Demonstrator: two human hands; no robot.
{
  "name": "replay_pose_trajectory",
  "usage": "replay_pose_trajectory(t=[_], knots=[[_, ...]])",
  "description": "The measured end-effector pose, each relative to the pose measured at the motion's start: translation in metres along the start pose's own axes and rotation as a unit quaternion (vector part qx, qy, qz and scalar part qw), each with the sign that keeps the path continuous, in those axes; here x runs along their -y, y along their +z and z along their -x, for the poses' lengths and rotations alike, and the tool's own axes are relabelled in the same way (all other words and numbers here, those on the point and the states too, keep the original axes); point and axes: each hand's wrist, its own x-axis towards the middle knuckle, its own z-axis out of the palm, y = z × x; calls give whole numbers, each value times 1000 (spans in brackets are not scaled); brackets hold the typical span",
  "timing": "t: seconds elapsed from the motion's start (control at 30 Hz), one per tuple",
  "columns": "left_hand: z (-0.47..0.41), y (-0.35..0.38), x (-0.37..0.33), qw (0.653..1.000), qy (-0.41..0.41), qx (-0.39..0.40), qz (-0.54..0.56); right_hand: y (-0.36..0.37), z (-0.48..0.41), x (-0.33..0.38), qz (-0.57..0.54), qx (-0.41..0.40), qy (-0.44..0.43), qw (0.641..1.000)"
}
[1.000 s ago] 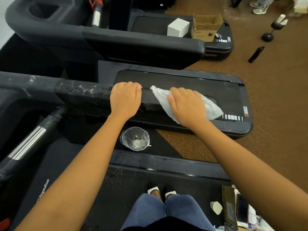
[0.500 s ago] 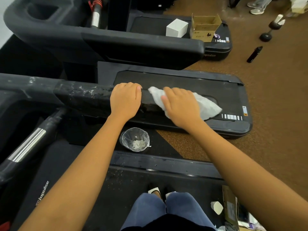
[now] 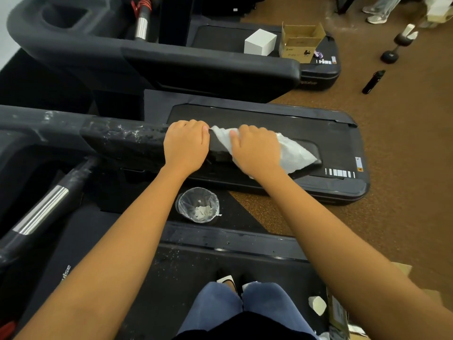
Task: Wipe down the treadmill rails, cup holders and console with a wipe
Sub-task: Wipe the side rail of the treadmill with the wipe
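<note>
The wipe (image 3: 291, 150), white and crumpled, lies draped over the end of the treadmill rail (image 3: 122, 141), pinned beneath the right hand (image 3: 256, 153), whose fingers (image 3: 247, 136) are spread flat and press it onto the rail top; its free tail trails out past the knuckles toward the rail's tip. One corner of the wipe reaches the fingertips of the left hand (image 3: 186, 146), which curls over the rail just beside it, gripping the bar and holding nothing else.

Beyond the left hand's fingers the rail surface carries pale streaks and specks, so that stretch looks not yet clean. The section under the wipe appears to be the one in hand. The cup holder (image 3: 62, 15) visible belongs to the next machine; this treadmill's holders and console sit outside the frame, so their state cannot be judged. A lined bin (image 3: 198, 204) with used scraps stands below the wrists.
</note>
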Motion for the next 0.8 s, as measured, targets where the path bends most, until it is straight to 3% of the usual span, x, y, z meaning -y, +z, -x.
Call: replay_pose_trajectory(t=[0.1, 0.2, 0.27, 0.33, 0.43, 0.57, 0.67, 0.73, 0.8], knots=[[0, 0, 0, 1000, 4, -1, -1, 5, 13, -23, -6, -44, 96, 994], [-1, 3, 0, 1000, -2, -5, -3, 5, 4, -7, -6, -20, 152, 988], [-1, 3, -1, 1000, -8, -3, -8, 4, -7, 18, -22, 2, 137, 990], [-1, 2, -3, 1000, -14, 3, -17, 7, -10, 34, -33, -7, 67, 997], [-1, 2, -2, 1000, -12, 11, -11, 8, 0, 20, -52, -32, 15, 998], [0, 2, 2, 1000, 9, 5, 4, 10, 34, -26, -61, -74, 114, 989], [1, 0, -1, 1000, 11, 2, -2, 5, 35, -25, -40, -55, 217, 974], [0, 1, -1, 1000, 7, 2, -2, 1, 18, 1, -19, -24, 207, 978], [0, 1, 0, 1000, 9, 3, -9, 3, 4, 32, -33, 0, 133, 991]])
